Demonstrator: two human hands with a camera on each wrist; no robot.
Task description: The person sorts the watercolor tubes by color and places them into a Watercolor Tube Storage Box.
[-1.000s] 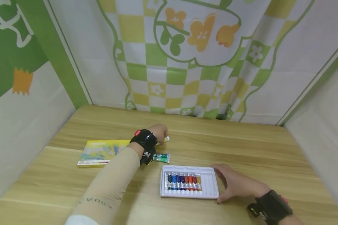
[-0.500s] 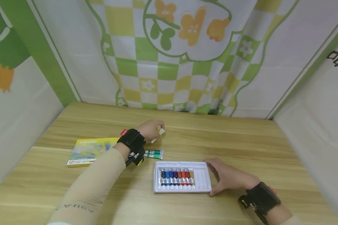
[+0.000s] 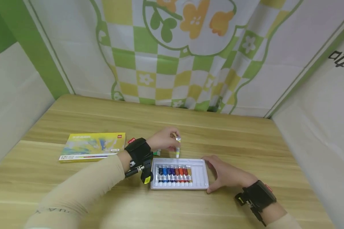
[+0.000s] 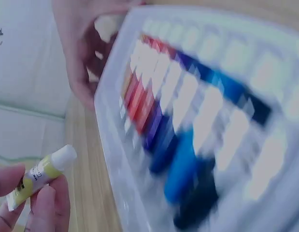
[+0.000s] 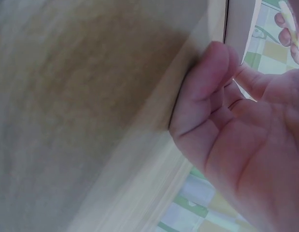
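Between the thumb and fingers of my left hand (image 3: 163, 139) is a small yellow paint tube (image 4: 40, 176) with a white cap. In the head view it points cap-down just behind the back edge of a white plastic paint tray (image 3: 200, 187). Several paint tubes (image 3: 173, 175), from black and blue to red and ochre, lie side by side in the tray, with bare slots at its right. My right hand (image 3: 227, 173) holds the tray's right end, thumb at the front corner and fingers at the back corner. A green tube (image 3: 157, 152) shows partly behind my left wrist.
A yellow paint box (image 3: 93, 144) lies flat on the wooden table (image 3: 232, 136), left of the tray. A checkered curtain (image 3: 172, 63) hangs behind the table, with pale side panels left and right.
My left hand has lifted the yellow tube, turned it cap-down and brought it right, close to the tray's back edge. The right hand keeps its hold on the tray. The head view has shifted.
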